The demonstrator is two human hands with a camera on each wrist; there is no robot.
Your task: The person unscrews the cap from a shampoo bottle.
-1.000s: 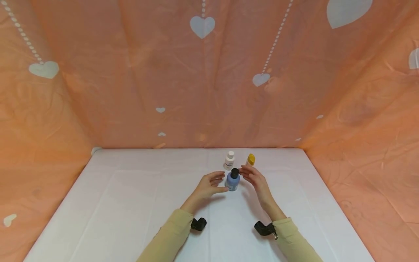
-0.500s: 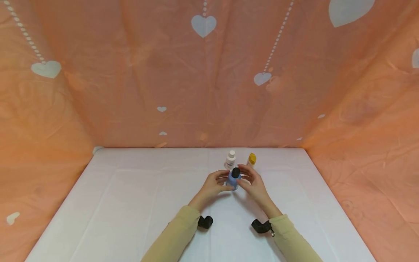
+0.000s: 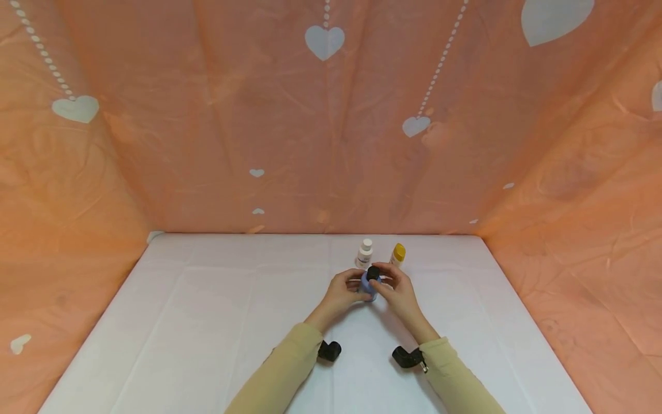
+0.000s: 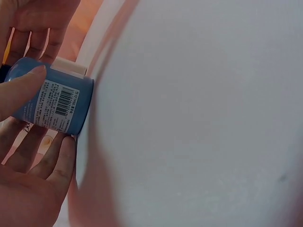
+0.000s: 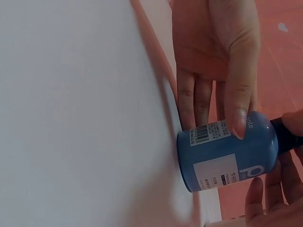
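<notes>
I see the left hand (image 3: 341, 289) gripping the upright blue bottle (image 5: 227, 149) on the white tabletop (image 3: 207, 322), the right hand (image 3: 402, 290) pinching its black cap (image 3: 373, 272). A slack left grip could let it tip.

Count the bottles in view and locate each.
3: blue bottle between the left hand and right hand; white bottle behind it; yellow-capped bottle, partly hidden, beyond the right hand.

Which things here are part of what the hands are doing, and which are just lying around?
Part of the job:
blue bottle, held by the left hand
its black cap, gripped by the right hand

Apparently just lying around:
white bottle, standing behind
yellow-topped bottle, beside it
</notes>
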